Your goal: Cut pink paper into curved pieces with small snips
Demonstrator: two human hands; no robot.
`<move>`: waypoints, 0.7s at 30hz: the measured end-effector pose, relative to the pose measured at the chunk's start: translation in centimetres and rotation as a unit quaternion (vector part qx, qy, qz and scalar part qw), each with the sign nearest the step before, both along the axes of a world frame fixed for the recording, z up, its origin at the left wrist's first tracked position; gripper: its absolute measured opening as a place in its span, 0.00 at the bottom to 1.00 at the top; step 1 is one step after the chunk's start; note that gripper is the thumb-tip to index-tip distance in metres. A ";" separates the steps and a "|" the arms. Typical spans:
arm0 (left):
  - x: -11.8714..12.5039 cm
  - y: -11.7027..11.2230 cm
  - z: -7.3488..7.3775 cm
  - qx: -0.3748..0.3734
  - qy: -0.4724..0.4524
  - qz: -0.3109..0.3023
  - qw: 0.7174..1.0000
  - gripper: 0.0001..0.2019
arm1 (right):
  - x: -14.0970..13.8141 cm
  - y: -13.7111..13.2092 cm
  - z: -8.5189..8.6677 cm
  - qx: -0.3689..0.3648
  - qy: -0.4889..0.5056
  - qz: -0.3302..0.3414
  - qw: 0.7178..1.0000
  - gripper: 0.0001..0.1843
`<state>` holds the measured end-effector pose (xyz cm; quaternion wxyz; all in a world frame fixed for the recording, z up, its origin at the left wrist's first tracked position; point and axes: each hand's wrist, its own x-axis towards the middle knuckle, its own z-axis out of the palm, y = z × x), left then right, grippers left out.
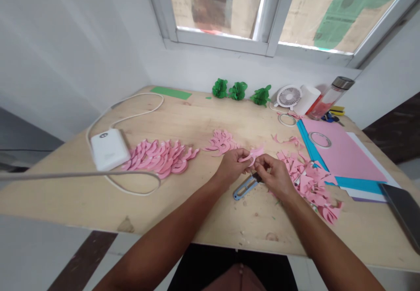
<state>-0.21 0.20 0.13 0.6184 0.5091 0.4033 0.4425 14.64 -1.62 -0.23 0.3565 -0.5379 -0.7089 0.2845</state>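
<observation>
A small pink paper cutout (255, 152) is pinched between my two hands above the table. My left hand (233, 164) grips its left side, fingers closed. On its right, my right hand (271, 170) has its fingertips pressed together at the paper's lower edge. Just under the hands lies a blue-grey utility knife (244, 189), its upper end partly hidden by my right hand. Left of my left hand is a small heap of curved pink paper pieces (220, 142). Farther left, a larger spread of curled pink paper shapes (160, 156) lies in overlapping rows.
Pink paper scraps (310, 181) pile up on the right beside stacked coloured sheets (344, 155) and a dark phone or tablet (402, 214). A white power bank (110, 149) with a cable sits left. Green paper figures (237, 91), a fan (289, 96) and a bottle (331, 98) stand at the back.
</observation>
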 end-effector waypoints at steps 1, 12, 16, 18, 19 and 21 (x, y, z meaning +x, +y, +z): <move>0.0 0.0 0.0 0.000 0.000 0.000 1.000 0.07 | 0.0 0.0 0.0 0.000 0.001 -0.001 1.000 0.06; 0.0 0.0 0.1 -0.002 -0.007 -0.002 1.000 0.08 | 0.1 0.0 0.0 -0.003 0.007 -0.010 1.000 0.06; 0.0 -0.1 0.0 -0.001 -0.007 -0.002 1.000 0.08 | 0.1 0.0 0.0 -0.007 0.009 -0.011 1.000 0.06; 0.0 0.0 0.0 -0.003 -0.006 -0.001 1.000 0.08 | 0.0 0.0 0.0 -0.008 0.011 -0.010 1.000 0.06; 0.0 0.0 -0.1 -0.004 -0.006 -0.001 1.000 0.08 | 0.0 0.0 0.0 -0.009 0.011 -0.009 1.000 0.06; 0.0 0.0 -0.1 -0.007 -0.005 -0.003 1.000 0.09 | -0.1 0.0 0.0 -0.008 0.010 -0.008 1.000 0.06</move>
